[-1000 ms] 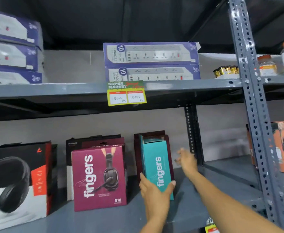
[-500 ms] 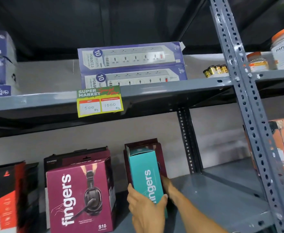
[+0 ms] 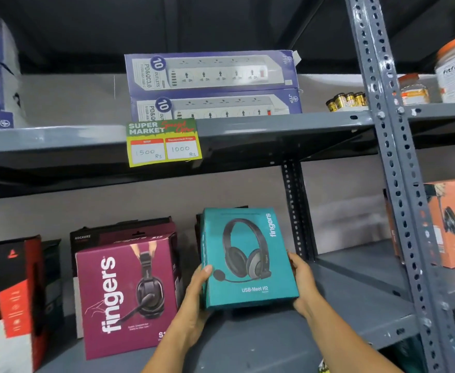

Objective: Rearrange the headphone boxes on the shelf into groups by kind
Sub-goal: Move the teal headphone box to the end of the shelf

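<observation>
The teal headphone box [image 3: 249, 258] is being held with its printed front turned toward the camera, gripped on opposite edges. The left hand [image 3: 194, 305] is being pressed against its lower left edge, thumb laid over the front; the right hand [image 3: 303, 282] is being pressed against its right edge. The box is being kept just above the lower shelf [image 3: 355, 297], its bottom edge tilted. Just left of the teal box, the maroon headphone box [image 3: 127, 294] is being left standing. Behind the teal box, a dark box is partly hidden. Above it, a price tag [image 3: 164, 142] is being displayed.
</observation>
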